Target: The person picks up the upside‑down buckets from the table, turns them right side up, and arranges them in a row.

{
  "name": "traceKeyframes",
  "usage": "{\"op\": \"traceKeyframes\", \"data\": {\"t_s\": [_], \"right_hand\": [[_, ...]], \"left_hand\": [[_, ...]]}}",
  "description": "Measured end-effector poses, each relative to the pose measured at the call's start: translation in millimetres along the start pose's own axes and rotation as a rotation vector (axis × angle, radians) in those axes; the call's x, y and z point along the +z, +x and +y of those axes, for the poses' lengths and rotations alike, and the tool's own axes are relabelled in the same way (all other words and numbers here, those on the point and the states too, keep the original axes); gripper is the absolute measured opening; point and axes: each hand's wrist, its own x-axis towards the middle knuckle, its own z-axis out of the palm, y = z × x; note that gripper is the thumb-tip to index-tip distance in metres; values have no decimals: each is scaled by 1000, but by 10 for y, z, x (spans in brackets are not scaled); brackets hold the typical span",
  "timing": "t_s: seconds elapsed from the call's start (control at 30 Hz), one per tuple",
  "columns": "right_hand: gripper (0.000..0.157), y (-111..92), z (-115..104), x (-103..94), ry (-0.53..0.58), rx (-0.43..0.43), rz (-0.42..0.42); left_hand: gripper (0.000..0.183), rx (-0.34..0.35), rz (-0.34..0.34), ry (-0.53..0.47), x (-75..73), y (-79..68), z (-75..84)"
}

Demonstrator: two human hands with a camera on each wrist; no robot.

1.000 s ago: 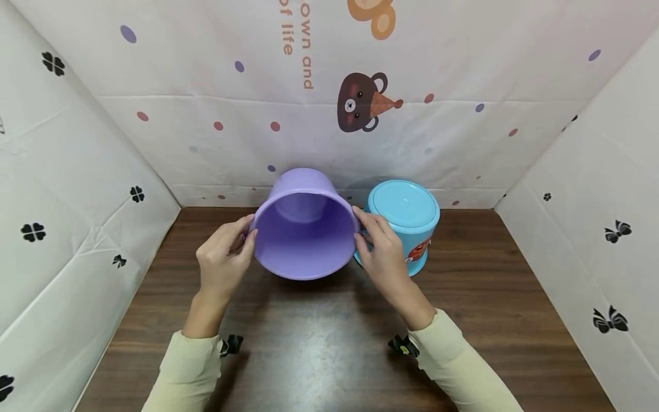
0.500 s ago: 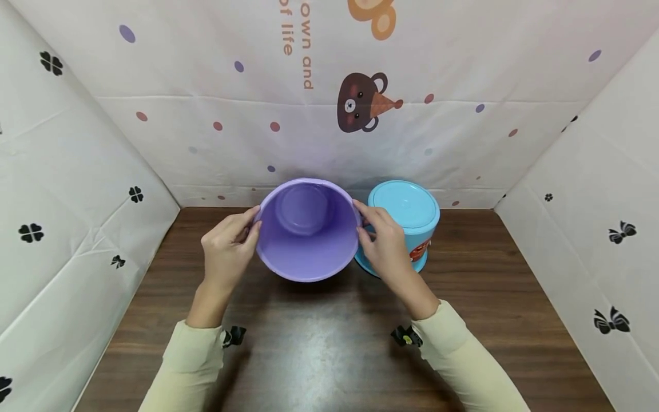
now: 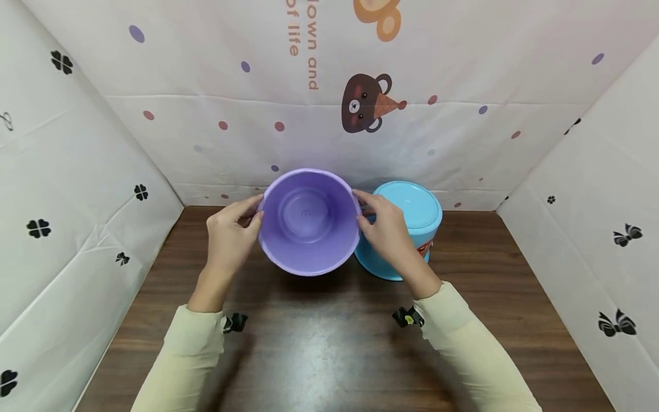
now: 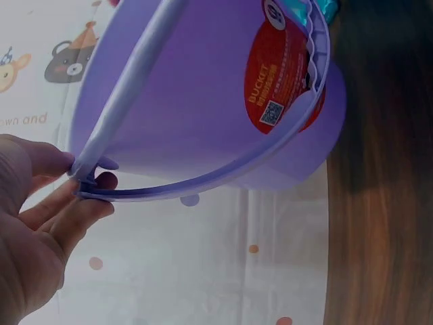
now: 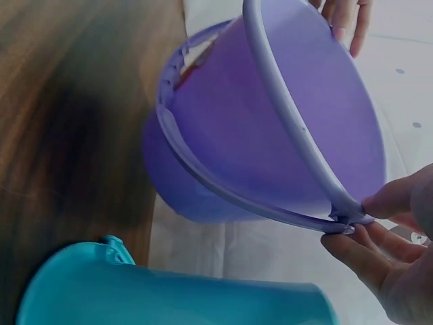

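Observation:
A purple plastic bucket [image 3: 306, 214] is held up over the back of the table, its mouth turned toward the head camera. My left hand [image 3: 230, 232] pinches its rim at the left side, by the handle's end. At the opposite side my right hand [image 3: 385, 229] pinches the rim in the same way. In the left wrist view, the bucket's handle [image 4: 223, 177] hangs down along the outer wall, near a red label [image 4: 274, 74]. Just behind my right hand, a light blue bucket [image 3: 412, 209] stands upside down on the table.
The brown wooden table [image 3: 314, 343] lies under my arms. White printed sheets form a back wall [image 3: 231, 160] right behind the buckets and side walls at left [image 3: 77, 229] and right [image 3: 576, 240].
The purple bucket has tilted further toward the head camera, so its inside bottom now shows fully. Both hands have risen slightly with it. The blue bucket stays in place.

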Motion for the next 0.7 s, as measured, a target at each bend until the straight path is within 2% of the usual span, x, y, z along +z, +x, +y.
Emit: {"op": "traceKeyframes", "data": {"t_s": [0.17,0.5,0.7], "right_hand": [[50,80,-5,-54,19,55,-40],[48,220,-27,-71,1,89,-116],[48,332,-15,-74,-14,117,-148]], "left_hand": [[28,-38,-19,6,17,44,0],[27,-82,-37,70,40,115,-30],[26,-140,-74,78,59,211,-57]]}}
